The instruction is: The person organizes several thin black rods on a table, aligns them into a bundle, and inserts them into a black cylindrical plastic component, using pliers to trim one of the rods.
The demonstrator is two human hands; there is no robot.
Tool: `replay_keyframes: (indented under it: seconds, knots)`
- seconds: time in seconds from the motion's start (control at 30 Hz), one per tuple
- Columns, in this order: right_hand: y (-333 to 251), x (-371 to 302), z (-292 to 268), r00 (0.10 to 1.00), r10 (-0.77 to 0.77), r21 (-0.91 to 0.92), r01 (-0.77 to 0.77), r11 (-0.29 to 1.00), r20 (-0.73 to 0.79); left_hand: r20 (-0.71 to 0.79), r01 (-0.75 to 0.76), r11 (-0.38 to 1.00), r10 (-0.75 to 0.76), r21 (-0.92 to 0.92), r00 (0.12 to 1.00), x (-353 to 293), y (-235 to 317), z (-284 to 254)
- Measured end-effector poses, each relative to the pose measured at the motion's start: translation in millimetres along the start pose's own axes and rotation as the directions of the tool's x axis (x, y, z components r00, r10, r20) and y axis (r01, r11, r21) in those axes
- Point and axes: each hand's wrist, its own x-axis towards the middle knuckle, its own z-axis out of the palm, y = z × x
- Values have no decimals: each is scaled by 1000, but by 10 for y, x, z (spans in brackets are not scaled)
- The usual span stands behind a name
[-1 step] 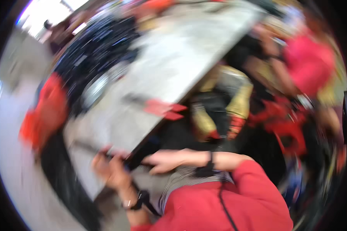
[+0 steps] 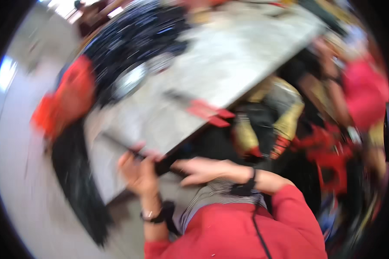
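Observation:
Close to the table's near corner, my left hand has its fingers curled at a narrow dark strip with pinkish-red parts. Blur hides exactly how the fingers meet it. My right hand reaches across from the right, fingers stretched out and thumb apart, with nothing seen in it. Its fingertips are close to the black end of the strip, and I cannot tell whether they touch. Farther along the table edge lies a similar dark piece with a red forked end.
A pale table runs diagonally away. On it are a heap of dark glossy pieces and a clear shiny packet. Orange-red bags and black material hang at the left edge. A yellow-and-black bundle and a person in pink are at right.
The whole view has shifted, so the table and things on it appear farther right and higher. My hands keep nearly the same pose beside the strip.

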Motion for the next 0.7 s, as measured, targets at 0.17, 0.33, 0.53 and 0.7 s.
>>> replay_keyframes:
  seconds: [0.17, 0.33, 0.53, 0.7]
  knots:
    - [-558, -72, -549, 987, 78, 441, -8, 898, -140, 251, -146, 989, 150, -34, 956, -7, 96, 1]
    - [-1139, 250, -752, 960, 14, 463, 122, 878, -278, 216, -156, 987, 158, -27, 964, -56, 183, -126]
    - [-1398, 542, -650, 985, -74, 342, 123, 932, -154, 169, -208, 978, 206, -5, 964, -47, 149, -161]
    - [-1571, 621, -681, 1000, 31, 456, -25, 889, -6, 166, -218, 968, 196, 125, 966, -70, 164, -266]
